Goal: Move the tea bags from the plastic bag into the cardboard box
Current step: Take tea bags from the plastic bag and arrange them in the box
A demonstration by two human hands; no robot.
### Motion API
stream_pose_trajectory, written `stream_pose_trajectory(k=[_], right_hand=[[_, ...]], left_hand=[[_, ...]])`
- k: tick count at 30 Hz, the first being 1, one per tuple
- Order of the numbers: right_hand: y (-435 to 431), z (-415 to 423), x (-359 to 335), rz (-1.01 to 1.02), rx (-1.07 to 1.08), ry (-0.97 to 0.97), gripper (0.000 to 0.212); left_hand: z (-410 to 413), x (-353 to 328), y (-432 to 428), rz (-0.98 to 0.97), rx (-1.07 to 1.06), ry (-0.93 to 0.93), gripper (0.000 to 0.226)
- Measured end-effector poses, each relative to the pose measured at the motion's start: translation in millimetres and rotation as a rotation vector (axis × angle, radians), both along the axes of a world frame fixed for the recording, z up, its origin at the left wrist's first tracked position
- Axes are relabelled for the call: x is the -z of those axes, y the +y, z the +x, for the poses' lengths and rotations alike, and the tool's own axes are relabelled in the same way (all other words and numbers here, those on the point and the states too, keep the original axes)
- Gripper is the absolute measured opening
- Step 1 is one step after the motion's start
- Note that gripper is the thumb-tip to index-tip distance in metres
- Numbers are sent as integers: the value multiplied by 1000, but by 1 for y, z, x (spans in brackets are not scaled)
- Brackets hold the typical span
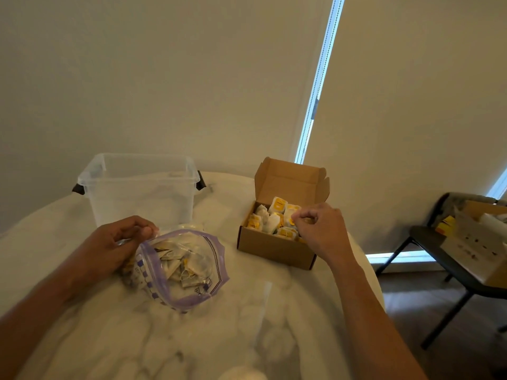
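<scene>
While the left hand (109, 248) clamped its grip on the plastic bag (189, 270), the right hand (319, 229) curled over the cardboard box (274, 250), its grip state unclear.

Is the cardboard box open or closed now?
Open: the cardboard box has its lid flap standing up behind, and tea bags show inside.

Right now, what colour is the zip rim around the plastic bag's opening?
Purple. The plastic bag has a purple zip rim, clearest in the head view.
</scene>
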State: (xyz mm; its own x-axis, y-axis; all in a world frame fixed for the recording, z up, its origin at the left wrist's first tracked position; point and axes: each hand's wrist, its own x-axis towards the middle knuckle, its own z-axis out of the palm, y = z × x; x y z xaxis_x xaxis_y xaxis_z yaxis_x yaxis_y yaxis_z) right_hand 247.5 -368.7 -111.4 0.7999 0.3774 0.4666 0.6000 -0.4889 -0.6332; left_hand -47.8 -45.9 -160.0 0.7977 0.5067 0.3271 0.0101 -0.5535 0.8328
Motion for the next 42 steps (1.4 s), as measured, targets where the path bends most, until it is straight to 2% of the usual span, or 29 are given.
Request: stream_pose_trajectory(k=[2, 5, 9, 14, 17, 19, 22, 27, 34, 39, 42], right_hand=[[3, -3, -1, -14, 40, -72, 8], [9, -23, -8, 90, 0, -202, 15], [28, -78, -20, 164, -334, -274, 11], [51, -128, -12, -18, -731, -256, 12], [64, -141, 2, -189, -877, -284, 13], [71, -145, 11, -312, -902, -319, 17], [74, -148, 12, -480, -818, -366, 27], [74, -151, 8, -620, -680, -419, 29], [69, -145, 10, -535, -668, -353, 22], [58, -135, 6, -332, -954, -158, 9], [51, -134, 0, -265, -1032, -11, 13]], left_hand=[[-1, 0, 0, -7, -1, -5, 16], [-3, -2, -1, 8, 11, -14, 11], [-2, -8, -8, -1, 13, -41, 11], [-3, -9, -10, 3, 14, -42, 14], [-4, -11, -13, -4, 20, -38, 17], [-4, -13, -16, -12, 13, -31, 18], [-5, -16, -21, -36, 15, -28, 21], [-6, -17, -23, -23, -1, -1, 25], [-7, -17, -20, 29, -8, 5, 25], [-8, -18, -20, 27, -10, -8, 39], [-7, -15, -16, 42, -6, 6, 29]])
